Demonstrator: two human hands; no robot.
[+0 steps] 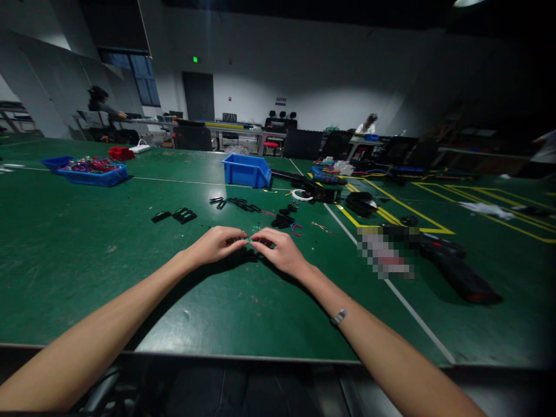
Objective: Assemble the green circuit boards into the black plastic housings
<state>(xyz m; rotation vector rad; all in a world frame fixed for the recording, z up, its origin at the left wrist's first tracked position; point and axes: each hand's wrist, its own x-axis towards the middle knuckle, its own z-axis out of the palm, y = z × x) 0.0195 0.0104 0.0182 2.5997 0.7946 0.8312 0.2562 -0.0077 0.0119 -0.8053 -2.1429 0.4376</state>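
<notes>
A tiny green piece, like a small circuit board point(249, 240), is pinched between the fingertips of both my hands above the green table. My left hand point(217, 243) grips it from the left, fingers closed. From the other side my right hand point(278, 248) holds it, also closed. Just beyond the fingertips lie more small green bits point(256, 228). Black parts with green boards on them point(184, 215) rest to the left, and several thin black frames point(241, 204) lie further back. Small black pieces point(283, 220) and short red and blue wires point(296, 229) are right of centre.
A blue bin point(247, 171) stands at the back middle. Another blue tray point(93, 172), full of coloured wires, sits back left beside a red object point(121, 153). A black handheld tool point(456, 266) lies at right. Two people work at far tables.
</notes>
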